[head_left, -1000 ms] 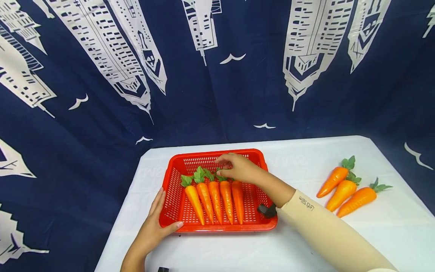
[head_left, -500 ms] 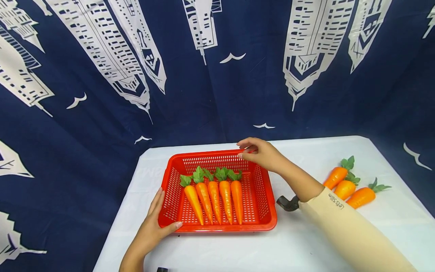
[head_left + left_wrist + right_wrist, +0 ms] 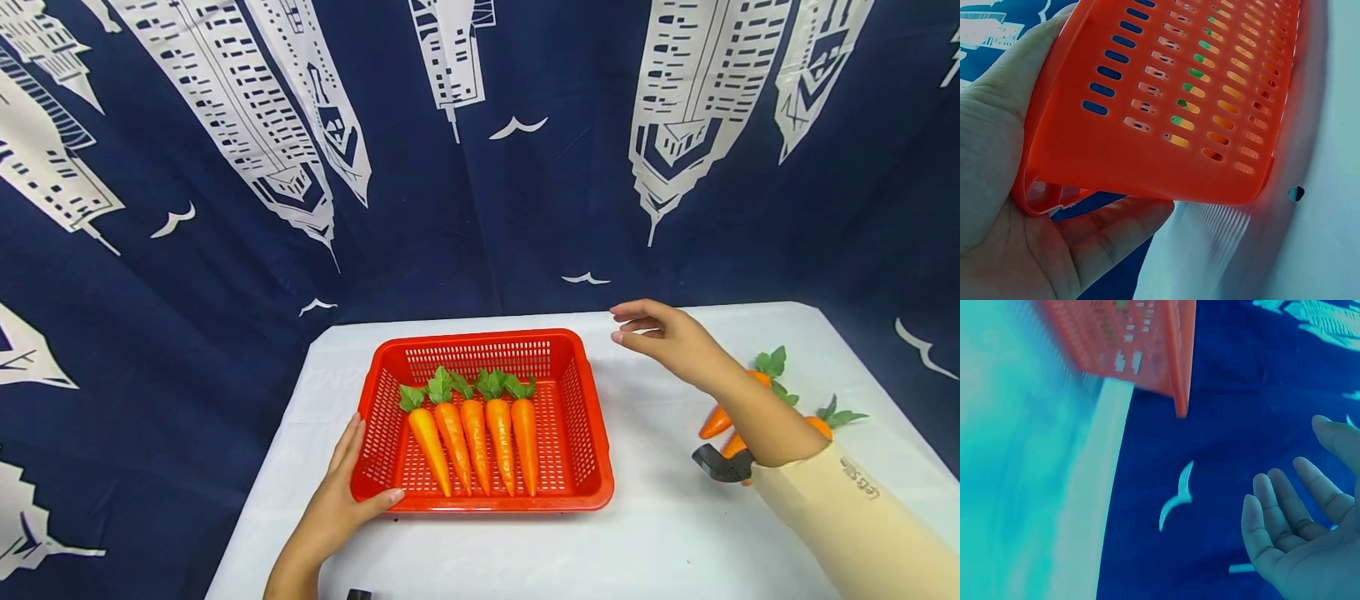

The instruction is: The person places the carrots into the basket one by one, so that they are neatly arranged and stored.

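Observation:
A red plastic basket [image 3: 480,503] with slotted walls stands on the white table. Inside it several orange carrots [image 3: 501,442] with green leaf tops lie side by side. At the basket's near left corner rests my left hand [image 3: 337,504], its fingers straight along the outer left side and its thumb at the front rim. The left wrist view shows this hand [image 3: 1016,162] against the rim and wall. My right hand [image 3: 671,337] is in the air right of the basket, holding nothing. Its fingers are parted and slightly bent in the right wrist view, where the hand [image 3: 1310,544] appears.
More carrots [image 3: 718,422] lie on the table's right side, partly hidden by my right forearm. A dark wrist-worn device [image 3: 723,463] juts out from that arm. Behind the table [image 3: 600,550] hangs a navy cloth [image 3: 480,217] printed with white buildings and birds.
My right hand has left the carrots in the basket, crossed its far right rim and moved right over the table. The left hand and the basket have stayed in place.

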